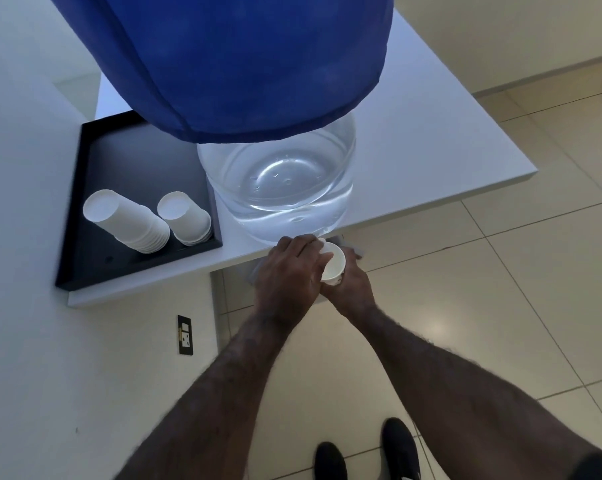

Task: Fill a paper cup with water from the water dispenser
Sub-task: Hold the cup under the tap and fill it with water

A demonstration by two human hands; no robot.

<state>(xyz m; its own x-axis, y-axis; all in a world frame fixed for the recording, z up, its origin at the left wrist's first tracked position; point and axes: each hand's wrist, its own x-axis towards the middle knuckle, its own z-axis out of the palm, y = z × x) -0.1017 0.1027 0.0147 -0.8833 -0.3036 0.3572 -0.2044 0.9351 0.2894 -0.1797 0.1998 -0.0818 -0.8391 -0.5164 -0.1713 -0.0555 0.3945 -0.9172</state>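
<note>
A clear water jug (282, 181) under a blue cloth cover (223, 60) stands on a white counter (431, 143), at its front edge. Just below that edge my right hand (350, 282) grips a white paper cup (332, 263) from underneath, mouth up. My left hand (289, 271) reaches over the cup's left side, fingers curled at the small white tap at the jug's base; the tap is mostly hidden. I cannot tell whether water is in the cup.
A black tray (85, 188) on the counter's left holds two upside-down stacks of white paper cups (130, 223). A wall socket (185, 336) sits below the counter. Beige floor tiles spread to the right, and my black shoes (365, 455) show at the bottom.
</note>
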